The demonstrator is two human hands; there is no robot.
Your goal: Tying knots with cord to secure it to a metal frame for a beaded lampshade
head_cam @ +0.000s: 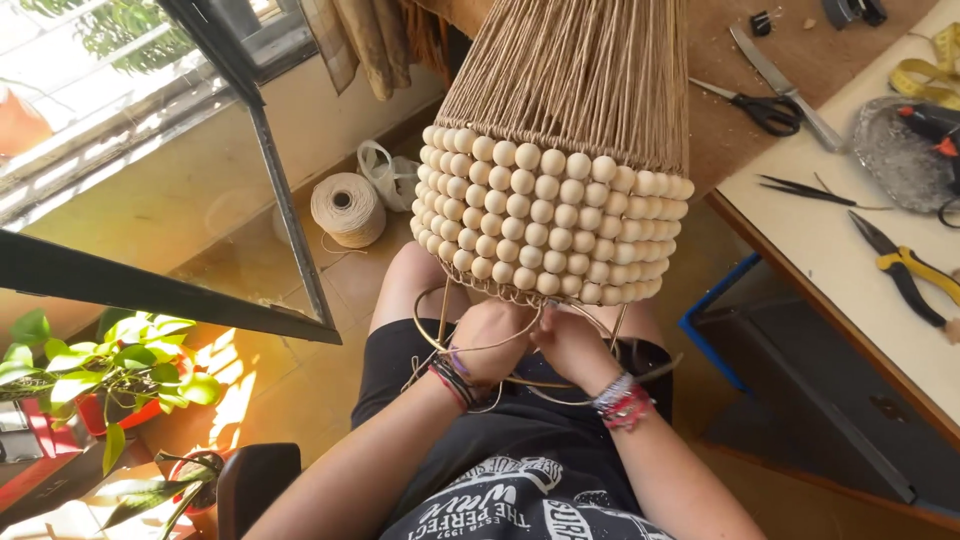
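Both hands work under the beaded lampshade [555, 215]. Left hand [487, 340] and right hand [572, 345], each grip clamped on twine strands [530, 315] at its wire frame [440, 330].

A twine-wrapped lampshade [565, 150] banded with wooden beads [545, 225] is gripped at its wire rim [520, 380] by the left hand [490, 342] and right hand [572, 345]; a twine spool [347, 208] is seen on the floor.

Twine spool [347, 208] left of lampshade [560, 150]; scissors [760, 108] right.

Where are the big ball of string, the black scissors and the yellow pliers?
Beige ball of twine [347, 208], head view, on its wound side.
Black-handled scissors [768, 112], head view, on the handles.
Yellow-handled pliers [905, 268], head view, near the pivot.
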